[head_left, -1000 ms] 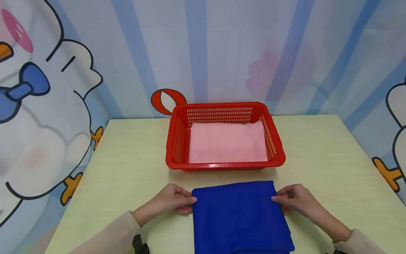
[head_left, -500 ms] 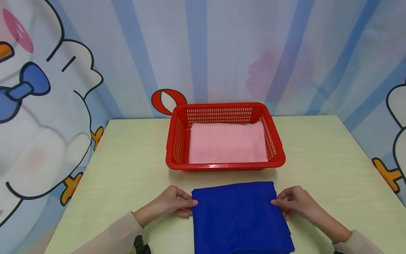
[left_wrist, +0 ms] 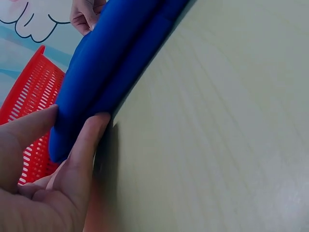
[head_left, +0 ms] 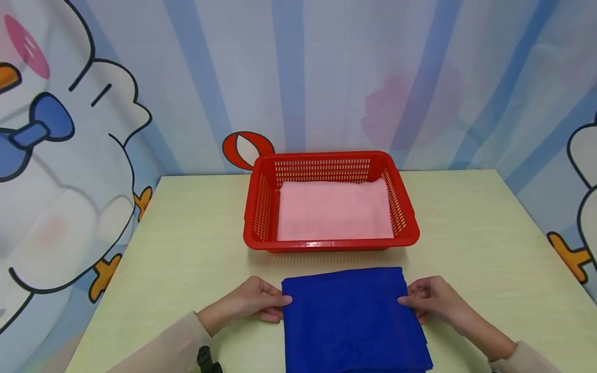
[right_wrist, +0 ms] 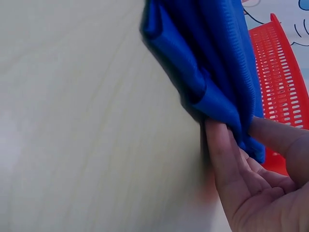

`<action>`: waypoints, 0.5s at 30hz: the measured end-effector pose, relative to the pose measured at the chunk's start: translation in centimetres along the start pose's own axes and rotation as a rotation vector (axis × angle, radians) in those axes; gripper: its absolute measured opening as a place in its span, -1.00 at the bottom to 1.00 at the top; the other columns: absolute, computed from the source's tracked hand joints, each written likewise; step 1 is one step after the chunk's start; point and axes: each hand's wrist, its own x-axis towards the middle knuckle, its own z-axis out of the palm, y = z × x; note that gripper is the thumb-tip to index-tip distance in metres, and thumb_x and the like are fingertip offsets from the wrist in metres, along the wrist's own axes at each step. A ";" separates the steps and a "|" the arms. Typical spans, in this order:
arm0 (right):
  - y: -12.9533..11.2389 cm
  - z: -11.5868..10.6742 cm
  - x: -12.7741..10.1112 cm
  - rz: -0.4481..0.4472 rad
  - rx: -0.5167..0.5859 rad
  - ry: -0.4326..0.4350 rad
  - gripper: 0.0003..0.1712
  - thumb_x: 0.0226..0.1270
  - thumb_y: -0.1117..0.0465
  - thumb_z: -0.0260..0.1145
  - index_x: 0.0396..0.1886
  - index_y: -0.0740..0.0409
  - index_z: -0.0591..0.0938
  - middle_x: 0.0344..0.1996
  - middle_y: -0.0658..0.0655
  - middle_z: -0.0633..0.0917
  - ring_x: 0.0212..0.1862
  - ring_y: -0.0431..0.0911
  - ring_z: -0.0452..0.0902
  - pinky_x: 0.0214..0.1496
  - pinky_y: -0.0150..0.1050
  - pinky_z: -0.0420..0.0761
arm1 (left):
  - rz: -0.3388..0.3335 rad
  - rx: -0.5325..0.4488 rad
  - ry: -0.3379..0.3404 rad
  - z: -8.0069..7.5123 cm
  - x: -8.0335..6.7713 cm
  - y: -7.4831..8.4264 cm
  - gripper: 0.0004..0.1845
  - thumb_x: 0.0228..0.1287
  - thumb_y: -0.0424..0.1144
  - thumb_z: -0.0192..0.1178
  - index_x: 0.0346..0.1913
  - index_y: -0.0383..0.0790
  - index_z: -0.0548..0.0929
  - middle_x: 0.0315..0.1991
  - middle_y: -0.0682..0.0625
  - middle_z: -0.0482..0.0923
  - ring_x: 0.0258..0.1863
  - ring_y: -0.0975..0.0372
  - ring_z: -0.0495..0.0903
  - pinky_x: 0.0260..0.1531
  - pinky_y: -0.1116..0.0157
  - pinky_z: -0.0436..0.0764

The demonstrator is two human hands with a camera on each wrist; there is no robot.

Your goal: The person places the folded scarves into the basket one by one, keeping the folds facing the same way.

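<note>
A folded blue cloth (head_left: 350, 321) lies near the front of the table, its lower part cut off by the head view's bottom edge. My left hand (head_left: 254, 300) pinches its left side, thumb on top and fingers beneath. On the opposite side my right hand (head_left: 434, 300) pinches it in the same way. Seen from the left wrist, the blue cloth (left_wrist: 111, 63) shows a thick rounded fold between thumb and fingers. Several stacked layers of the blue cloth (right_wrist: 212, 58) appear in the right wrist view, with my right hand (right_wrist: 260, 183) gripping their corner.
Behind the cloth stands a red plastic basket (head_left: 331, 243) with slotted walls. A folded pink cloth (head_left: 336, 212) lies flat inside it. The pale wooden table (head_left: 200, 228) meets a printed cartoon backdrop (head_left: 326, 77) at its back and sides.
Both hands have slid very slightly toward the front along the cloth's sides, still pinching it. The blue cloth, basket and pink cloth look nearly unchanged.
</note>
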 end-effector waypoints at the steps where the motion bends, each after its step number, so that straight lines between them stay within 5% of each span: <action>1: 0.0 0.0 0.0 0.005 0.009 -0.001 -0.67 0.33 0.17 0.43 -0.22 0.41 0.61 -0.56 0.07 0.66 -0.54 -0.13 0.56 -0.48 -0.25 0.69 | -0.001 -0.014 -0.014 0.0 0.0 0.0 -0.73 0.33 -0.22 0.34 -0.18 -0.45 0.74 -0.38 -0.19 0.73 -0.43 0.13 0.76 -0.39 0.29 0.71; 15: 0.9 0.4 -0.1 0.009 0.074 0.028 -0.66 0.34 0.17 0.42 -0.17 0.41 0.60 -0.55 0.05 0.64 -0.51 -0.16 0.49 -0.48 -0.34 0.63 | 0.013 -0.172 -0.043 0.8 0.1 -1.0 -0.79 0.33 -0.35 0.32 -0.11 -0.49 0.67 -0.31 -0.27 0.73 -0.46 0.14 0.76 -0.37 0.23 0.72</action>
